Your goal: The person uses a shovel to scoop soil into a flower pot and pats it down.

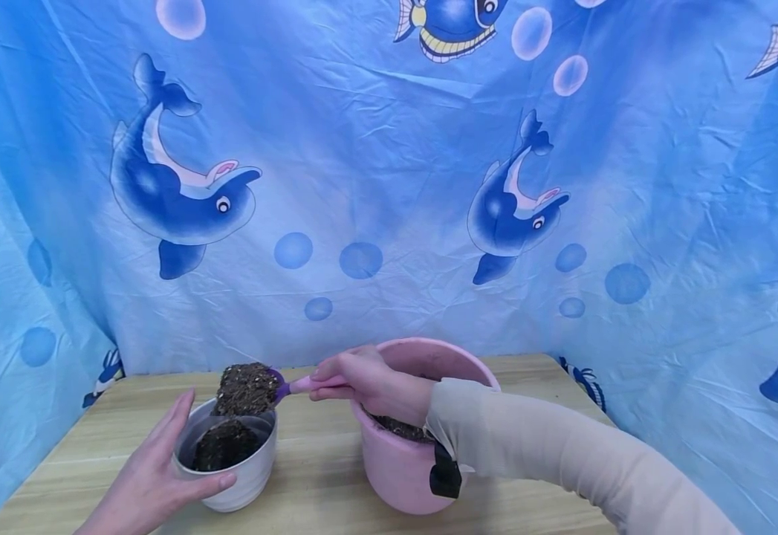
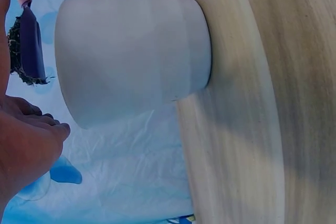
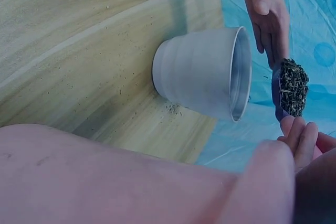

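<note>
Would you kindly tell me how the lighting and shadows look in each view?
Head view: bright, fairly even light on the white pot; left wrist view: dimmer, a soft shadow across the wooden table; right wrist view: also dimmer, soft shadows there too.

white pot [image 1: 244, 483], pink bucket [image 1: 405, 475], purple scoop [image 2: 32, 45] with pink handle [image 1: 302, 385], dark brown soil [image 1: 244, 390], blue cloth [image 1: 375, 171] patterned with dolphins [image 1: 181, 197].

Pot [image 1: 248, 481] placed on surface [image 1: 315, 453], soil [image 1: 228, 446] held inside. Loaded scoop [image 1: 305, 384] held above pot by right hand [image 1: 375, 383], at pot's right. Left hand [image 1: 154, 472] positioned at pot's left. Bucket [image 1: 405, 475] set right of pot. Curtain [image 1: 375, 186] hung behind pot.
</note>
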`<state>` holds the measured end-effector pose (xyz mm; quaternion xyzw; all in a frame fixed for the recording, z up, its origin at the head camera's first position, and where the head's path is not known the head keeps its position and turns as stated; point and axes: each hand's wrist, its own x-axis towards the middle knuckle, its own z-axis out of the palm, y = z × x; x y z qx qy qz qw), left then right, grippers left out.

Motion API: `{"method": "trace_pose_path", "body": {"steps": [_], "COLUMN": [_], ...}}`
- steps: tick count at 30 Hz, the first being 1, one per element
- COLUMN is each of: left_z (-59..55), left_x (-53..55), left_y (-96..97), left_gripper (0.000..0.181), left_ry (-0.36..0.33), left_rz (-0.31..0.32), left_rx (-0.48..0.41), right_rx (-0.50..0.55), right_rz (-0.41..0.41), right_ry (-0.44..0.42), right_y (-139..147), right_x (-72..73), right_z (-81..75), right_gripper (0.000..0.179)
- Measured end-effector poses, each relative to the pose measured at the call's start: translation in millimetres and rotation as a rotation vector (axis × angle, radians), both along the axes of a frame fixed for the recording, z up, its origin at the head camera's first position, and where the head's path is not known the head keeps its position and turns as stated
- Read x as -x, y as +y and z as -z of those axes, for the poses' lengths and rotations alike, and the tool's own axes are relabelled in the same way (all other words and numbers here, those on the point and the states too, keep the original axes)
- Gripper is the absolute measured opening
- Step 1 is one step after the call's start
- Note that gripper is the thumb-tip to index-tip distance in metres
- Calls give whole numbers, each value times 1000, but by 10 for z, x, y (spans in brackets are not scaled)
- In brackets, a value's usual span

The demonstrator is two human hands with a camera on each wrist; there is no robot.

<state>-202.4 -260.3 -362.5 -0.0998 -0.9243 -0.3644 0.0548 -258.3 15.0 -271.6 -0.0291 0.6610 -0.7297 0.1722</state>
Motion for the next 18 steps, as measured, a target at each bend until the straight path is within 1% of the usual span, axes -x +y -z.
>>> {"method": "trace_pose_path", "body": {"steps": [2,5,7,8,9,13,16,18], "left_z": [0,-4,1,5,11,50,78,90], "left_x": [17,56,75,82,86,86,88,94], "left_y": [-13,-15,-16,-18,-20,-35,-42,-46], "left_gripper": [125,126,127,127,127,127,126,126], "left_ry": [-38,-97,-113,-118,-114,-57,-13,-2], "left_rz": [-11,-29,-35,-38,-38,-32,-31,-32], "left_rx": [10,26,33,34,33,28,30,33], "right_rx": [6,1,-9,-13,-22,-60,-66,-73], "right_rz": [18,12,-4,0,0,3,32,49], "right_ry": [-3,4,13,15,19,18,11,10], "right_y": [-26,-54,-69,-77,-84,-128,-180,-216], "right_x": [12,30,41,42,45,68,88,99], "right_z": [15,25,26,24,21,9,7,11], "right_gripper": [16,15,14,15,15,15,15,15]}}
